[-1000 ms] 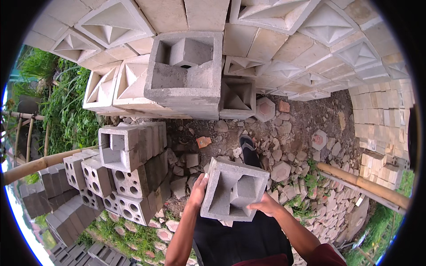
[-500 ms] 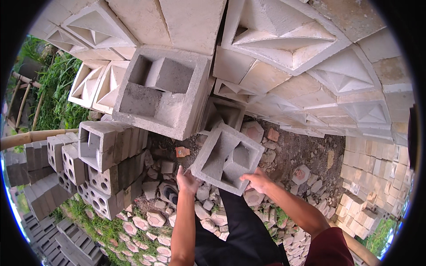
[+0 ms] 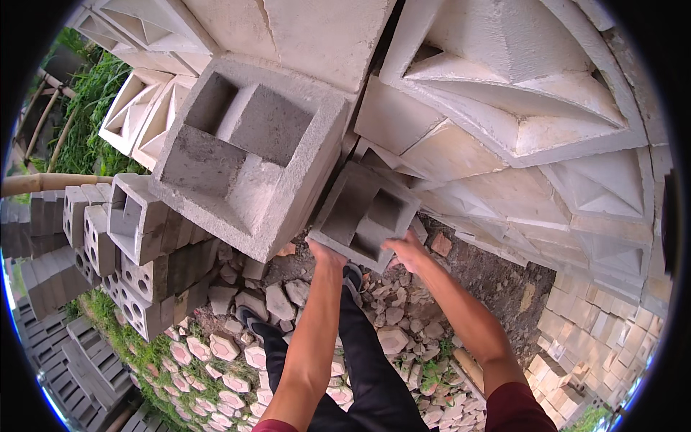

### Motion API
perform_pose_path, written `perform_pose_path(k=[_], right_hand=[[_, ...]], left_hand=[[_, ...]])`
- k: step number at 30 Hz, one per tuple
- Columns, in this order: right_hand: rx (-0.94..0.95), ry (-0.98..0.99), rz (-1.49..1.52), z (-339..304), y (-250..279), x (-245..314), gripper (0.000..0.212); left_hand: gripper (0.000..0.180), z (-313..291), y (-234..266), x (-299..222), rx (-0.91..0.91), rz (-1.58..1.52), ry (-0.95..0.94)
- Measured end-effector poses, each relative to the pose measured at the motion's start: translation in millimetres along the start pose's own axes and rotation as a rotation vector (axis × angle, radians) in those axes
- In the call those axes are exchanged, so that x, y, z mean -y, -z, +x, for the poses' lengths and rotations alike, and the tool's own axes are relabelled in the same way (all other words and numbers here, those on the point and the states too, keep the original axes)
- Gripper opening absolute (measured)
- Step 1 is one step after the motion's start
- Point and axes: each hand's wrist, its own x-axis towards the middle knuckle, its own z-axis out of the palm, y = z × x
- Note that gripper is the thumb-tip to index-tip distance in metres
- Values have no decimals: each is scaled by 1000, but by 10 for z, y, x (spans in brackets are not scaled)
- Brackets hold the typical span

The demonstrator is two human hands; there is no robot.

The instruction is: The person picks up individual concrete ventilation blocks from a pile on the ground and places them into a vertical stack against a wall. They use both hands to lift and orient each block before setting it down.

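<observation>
A grey concrete breeze block [image 3: 353,193], square-faced with angular hollows, is between my hands at the foot of the pale block wall. My left hand [image 3: 326,253] is at its lower left corner, with the fingers hidden behind it. At the lower right corner my right hand [image 3: 409,252] grips the edge with bent fingers. A larger-looking grey block of the same pattern [image 3: 237,147] stands close by on the left. Whether the held block rests on something beneath cannot be made out.
Pale patterned blocks [image 3: 518,93] form a tall stack at the right. Grey blocks with round holes [image 3: 140,281] are piled at the left. Broken stones [image 3: 281,301] and hexagonal pavers [image 3: 223,347] cover the ground around my feet. A bamboo pole [image 3: 54,183] crosses the far left.
Both hands have moved the block away from my body to the wall's foot, over the spot where another hollow block showed. My left hand has come up against its corner; my feet show more.
</observation>
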Motion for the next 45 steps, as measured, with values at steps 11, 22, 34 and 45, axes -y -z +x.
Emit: perform_pose_path(k=[11, 22, 34, 45], right_hand=[[4, -71, -42, 402, 39, 29, 56], [19, -53, -138, 354, 52, 79, 57], [-499, 53, 807, 626, 9, -411, 85], [-77, 111, 595, 505, -247, -508, 75]], left_hand=[[57, 276, 29, 9, -81, -61, -55], [59, 253, 77, 6, -113, 21, -40], [70, 33, 59, -20, -260, -92, 63], [65, -510, 379, -287, -233, 239, 135]])
